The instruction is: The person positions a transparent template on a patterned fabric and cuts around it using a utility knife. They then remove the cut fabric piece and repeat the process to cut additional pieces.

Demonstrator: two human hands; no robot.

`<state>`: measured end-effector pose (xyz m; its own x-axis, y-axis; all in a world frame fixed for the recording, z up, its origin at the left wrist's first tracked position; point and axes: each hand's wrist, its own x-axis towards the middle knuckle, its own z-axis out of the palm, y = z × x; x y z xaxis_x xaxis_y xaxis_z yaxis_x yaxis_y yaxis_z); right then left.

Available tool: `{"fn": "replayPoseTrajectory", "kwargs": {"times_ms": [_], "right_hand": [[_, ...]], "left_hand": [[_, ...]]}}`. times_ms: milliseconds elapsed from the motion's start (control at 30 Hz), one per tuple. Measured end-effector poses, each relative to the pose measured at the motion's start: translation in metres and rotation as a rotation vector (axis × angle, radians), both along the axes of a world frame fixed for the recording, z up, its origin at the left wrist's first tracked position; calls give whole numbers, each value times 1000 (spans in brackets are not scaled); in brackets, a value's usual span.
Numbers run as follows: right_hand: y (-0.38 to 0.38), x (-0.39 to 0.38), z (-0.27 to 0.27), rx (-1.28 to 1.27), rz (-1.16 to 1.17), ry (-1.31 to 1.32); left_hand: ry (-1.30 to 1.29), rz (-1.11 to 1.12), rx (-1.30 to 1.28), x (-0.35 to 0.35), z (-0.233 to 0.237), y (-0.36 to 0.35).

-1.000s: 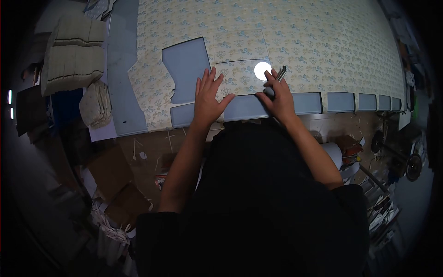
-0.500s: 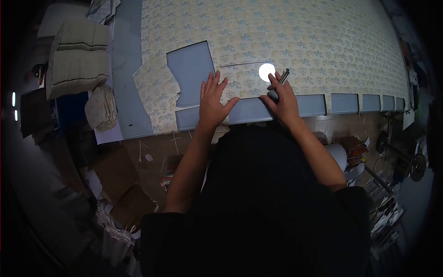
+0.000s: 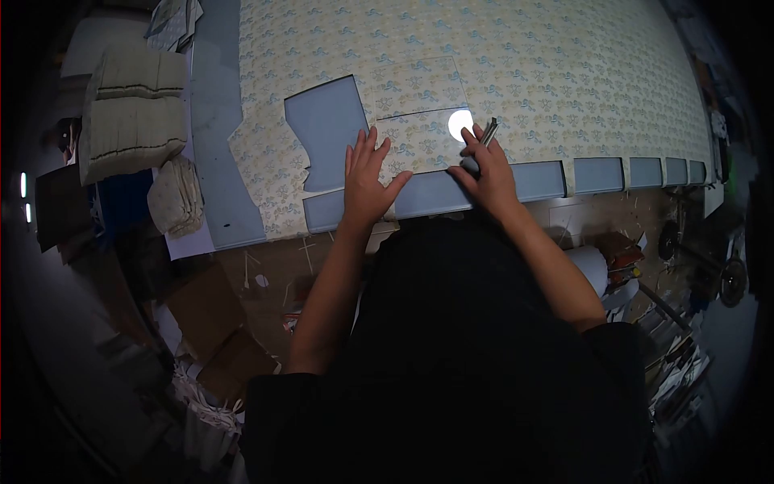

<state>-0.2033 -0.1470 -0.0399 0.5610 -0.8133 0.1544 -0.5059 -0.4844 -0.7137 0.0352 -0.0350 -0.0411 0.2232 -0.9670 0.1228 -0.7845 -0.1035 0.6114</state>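
Slip risk

The left hand (image 3: 368,184) is resting with fingers spread on the patterned sheet (image 3: 564,89) lying on the table (image 3: 214,161); the right hand (image 3: 491,174) is holding a slim tool (image 3: 490,132) between bent fingers. Uneven pressure could be skewing the sheet.

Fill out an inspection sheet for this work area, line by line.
Surface: blue-grey table, largely covered by a patterned sheet.
Job's things: the sheet has one large opening, a row of smaller openings along the near edge, and a dark line across it beyond the hands; a slim tool is in use of the right hand's grip, type unclear.
Clutter: pale scrap and thin strips on the floor.
Left hand: spread open, across the large opening's right edge.
Right hand: holds the tool between its fingers, over the sheet's near edge.
Cables: nothing seen.
Surroundings: stacked pale bundles left of the table, brown cardboard below; outer edges dark.
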Motion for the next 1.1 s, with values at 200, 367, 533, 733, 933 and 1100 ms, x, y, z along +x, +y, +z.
{"fn": "replayPoseTrajectory", "kwargs": {"times_ms": [200,367,533,733,933,1100], "right_hand": [[0,0,-1,6,10,-1],[0,1,1,2,14,0],[0,1,-1,1,7,14],[0,0,-4,-27,23,19],[3,-1,-6,46,-71,-147],[-8,-31,3,34,-230,-163]], "left_hand": [[-5,-7,-10,1,0,0],[-7,-11,-14,1,-1,0],[-9,-7,-3,1,0,0],[-11,-12,-2,1,1,0],[-34,-17,5,1,0,0],[-37,-19,32,0,3,-1]]}}
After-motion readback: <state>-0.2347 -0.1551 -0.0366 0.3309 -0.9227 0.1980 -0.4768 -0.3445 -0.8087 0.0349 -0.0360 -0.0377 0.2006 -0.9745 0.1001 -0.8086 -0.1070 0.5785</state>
